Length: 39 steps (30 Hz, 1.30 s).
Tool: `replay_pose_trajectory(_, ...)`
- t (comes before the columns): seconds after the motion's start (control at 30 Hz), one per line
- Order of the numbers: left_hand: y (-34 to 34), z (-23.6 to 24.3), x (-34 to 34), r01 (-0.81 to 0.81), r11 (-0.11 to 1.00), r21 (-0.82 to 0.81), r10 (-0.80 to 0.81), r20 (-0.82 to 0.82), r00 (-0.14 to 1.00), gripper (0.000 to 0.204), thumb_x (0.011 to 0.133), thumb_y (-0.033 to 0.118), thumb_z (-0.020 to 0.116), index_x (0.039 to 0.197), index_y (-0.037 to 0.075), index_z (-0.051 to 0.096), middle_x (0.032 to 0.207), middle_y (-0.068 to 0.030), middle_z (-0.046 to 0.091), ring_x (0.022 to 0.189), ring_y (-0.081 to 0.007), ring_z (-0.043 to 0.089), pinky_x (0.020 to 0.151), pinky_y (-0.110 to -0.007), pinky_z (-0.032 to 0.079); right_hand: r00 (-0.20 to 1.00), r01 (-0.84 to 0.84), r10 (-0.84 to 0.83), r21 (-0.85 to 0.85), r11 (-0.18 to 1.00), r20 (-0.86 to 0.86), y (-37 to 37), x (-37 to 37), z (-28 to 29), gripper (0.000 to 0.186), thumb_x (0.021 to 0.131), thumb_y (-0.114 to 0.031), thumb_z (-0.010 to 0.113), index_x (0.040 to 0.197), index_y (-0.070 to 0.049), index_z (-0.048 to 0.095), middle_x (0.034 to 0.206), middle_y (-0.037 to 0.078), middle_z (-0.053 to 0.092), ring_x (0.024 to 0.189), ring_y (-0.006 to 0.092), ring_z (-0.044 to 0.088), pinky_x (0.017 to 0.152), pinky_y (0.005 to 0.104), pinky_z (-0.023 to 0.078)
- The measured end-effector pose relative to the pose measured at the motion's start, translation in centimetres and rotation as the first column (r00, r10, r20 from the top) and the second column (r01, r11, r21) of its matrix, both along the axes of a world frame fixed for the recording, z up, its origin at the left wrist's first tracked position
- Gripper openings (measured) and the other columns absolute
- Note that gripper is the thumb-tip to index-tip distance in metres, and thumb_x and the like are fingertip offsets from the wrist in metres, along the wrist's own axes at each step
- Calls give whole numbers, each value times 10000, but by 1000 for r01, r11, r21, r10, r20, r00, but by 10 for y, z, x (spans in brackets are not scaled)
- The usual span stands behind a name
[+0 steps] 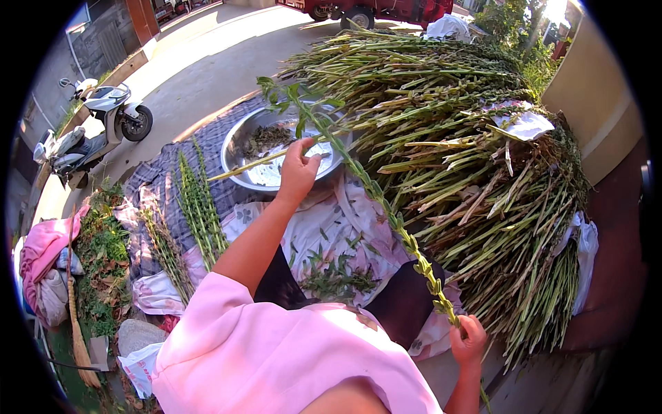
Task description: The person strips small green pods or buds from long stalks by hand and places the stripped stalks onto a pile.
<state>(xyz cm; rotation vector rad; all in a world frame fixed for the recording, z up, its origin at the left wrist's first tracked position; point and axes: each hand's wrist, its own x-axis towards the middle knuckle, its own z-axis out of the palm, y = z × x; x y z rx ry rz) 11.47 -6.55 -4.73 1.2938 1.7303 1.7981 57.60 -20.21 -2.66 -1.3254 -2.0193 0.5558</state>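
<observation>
A long green stalk (376, 193) lined with pods, which looks like sesame, slants across in front of me, its leafy top over the bowl. My right hand (469, 339) is closed around its lower end. My left hand (301, 169) is closed on a thin pale stick (241, 168), which sticks out to the left and up toward the green stalk. Below that hand stands a wide metal bowl (229, 155) with dry plant bits and something shiny in it. Loose green leaves (338, 279) lie on a pale patterned cloth (303, 238) between my knees.
A large heap of cut stalks (455, 152) fills the right side, with white plastic bags on it. Several green stalks (201, 207) lie on a dark checked cloth (165, 169) at left. Farther out are a broom (79, 338), a scooter (96, 131) and a red vehicle (393, 8).
</observation>
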Motion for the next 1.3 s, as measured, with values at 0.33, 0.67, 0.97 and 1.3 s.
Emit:
replay_pose_trajectory(0.33,-15,15,18,405,890,-207,-313,367,876,133,825,127,566,886,19,613,765,-27,622,558,-54,512,491,-190,408,994,-34,25,-79,996,-110,2,-16,4,135,638,43,576,765,0,560,604,24,389,514,107,389,460,238,296)
replay_pose_trajectory(0.67,1,25,-37,315,944,97,-263,797,544,216,861,226,534,991,56,504,860,-73,622,537,-64,505,460,-192,426,995,-91,92,-35,995,24,4,-17,7,177,637,19,602,811,-7,583,610,41,426,495,124,417,449,242,320)
replay_pose_trajectory(0.97,-2,-5,-62,125,990,70,-123,860,495,116,835,180,549,880,79,515,701,-59,596,445,-60,440,352,-172,323,974,-182,201,-167,969,107,14,-39,-22,206,653,-37,633,856,-18,602,644,49,514,511,131,497,470,243,397)
replay_pose_trajectory(1.3,-45,-10,-148,-79,996,29,21,821,570,89,841,167,443,807,96,483,664,-73,574,421,-82,417,331,-196,301,810,-347,464,-345,872,359,49,-124,-20,343,703,-253,645,994,-78,598,817,99,578,736,274,591,666,347,477)
